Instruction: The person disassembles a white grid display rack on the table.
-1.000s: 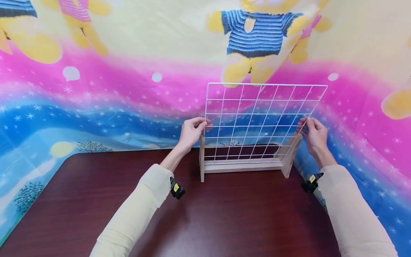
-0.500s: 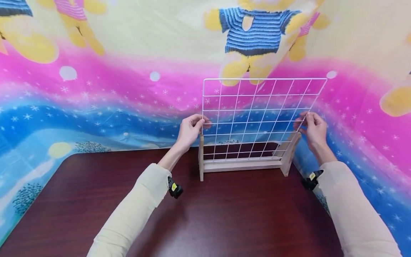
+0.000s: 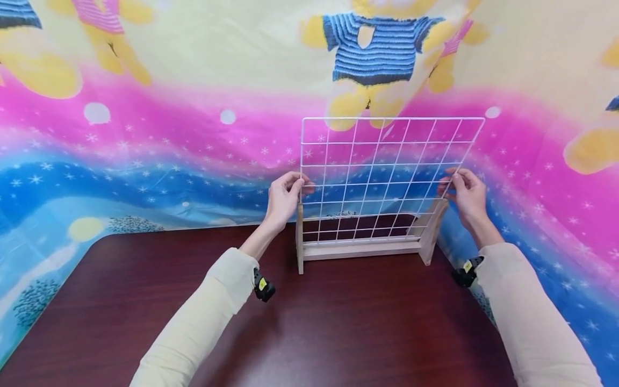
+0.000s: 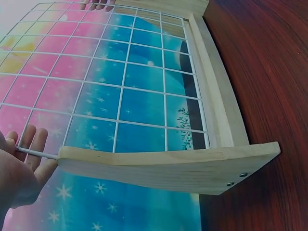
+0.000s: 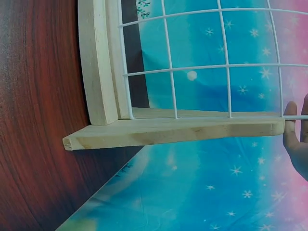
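A white wire grid panel (image 3: 368,184) stands in a pale wooden stand (image 3: 360,250), its lower edge along the stand's crossbar and its upper part above the two side pieces. My left hand (image 3: 284,199) pinches the grid's left edge wire just above the left side piece (image 4: 159,168). On the opposite edge, my right hand (image 3: 468,196) pinches the wire just above the right side piece (image 5: 183,132). Part of the left hand (image 4: 21,168) shows in the left wrist view, its fingers around the wire. Only some fingers of the right hand (image 5: 299,144) appear in the right wrist view.
The stand rests on a dark red-brown wooden table (image 3: 338,322), near its back right corner. A printed cloth (image 3: 217,145) with bears and snowflakes hangs behind and to the right of the table. Two screw heads (image 4: 243,174) show on the left side piece.
The grid's top edge has risen slightly against the stand, and both hands have gone up a little with it. The whole scene has shifted slightly left in the view.
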Motion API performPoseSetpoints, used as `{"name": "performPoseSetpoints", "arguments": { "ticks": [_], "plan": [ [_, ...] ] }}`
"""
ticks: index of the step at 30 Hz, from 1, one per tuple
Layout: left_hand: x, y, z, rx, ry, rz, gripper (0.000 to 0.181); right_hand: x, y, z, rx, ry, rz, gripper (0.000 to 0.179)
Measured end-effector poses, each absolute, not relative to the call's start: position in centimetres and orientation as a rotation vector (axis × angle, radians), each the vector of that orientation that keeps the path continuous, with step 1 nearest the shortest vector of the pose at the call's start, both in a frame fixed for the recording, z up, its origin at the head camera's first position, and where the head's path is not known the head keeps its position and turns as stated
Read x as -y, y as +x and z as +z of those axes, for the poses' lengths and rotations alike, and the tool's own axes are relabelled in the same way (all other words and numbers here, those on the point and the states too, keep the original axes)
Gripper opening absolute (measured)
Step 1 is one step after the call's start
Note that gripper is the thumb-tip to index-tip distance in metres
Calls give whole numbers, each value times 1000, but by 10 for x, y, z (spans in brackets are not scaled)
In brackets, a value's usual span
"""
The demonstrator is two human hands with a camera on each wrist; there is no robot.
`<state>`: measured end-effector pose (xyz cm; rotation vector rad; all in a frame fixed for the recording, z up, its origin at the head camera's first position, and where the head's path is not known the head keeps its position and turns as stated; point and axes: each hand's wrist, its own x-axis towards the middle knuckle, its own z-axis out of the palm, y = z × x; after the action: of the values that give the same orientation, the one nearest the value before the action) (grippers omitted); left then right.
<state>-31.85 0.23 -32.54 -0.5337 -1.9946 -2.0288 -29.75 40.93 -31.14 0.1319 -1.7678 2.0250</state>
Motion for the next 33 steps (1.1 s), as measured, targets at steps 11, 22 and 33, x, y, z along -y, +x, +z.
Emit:
{"name": "performPoseSetpoints", "arguments": {
  "ticks": [11,22,33],
  "plan": [
    [-2,-321,-311,1986,-559,-2015,22,-401,-292,-294,1706,97,2009,21],
    [3,-324,-302,2045,-554,-2025,24,-404,-292,-285,1712,120,2005,20],
    [5,-324,-287,2037,-519,-2059,24,-407,-301,-275,1697,121,2009,22]
  ]
}}
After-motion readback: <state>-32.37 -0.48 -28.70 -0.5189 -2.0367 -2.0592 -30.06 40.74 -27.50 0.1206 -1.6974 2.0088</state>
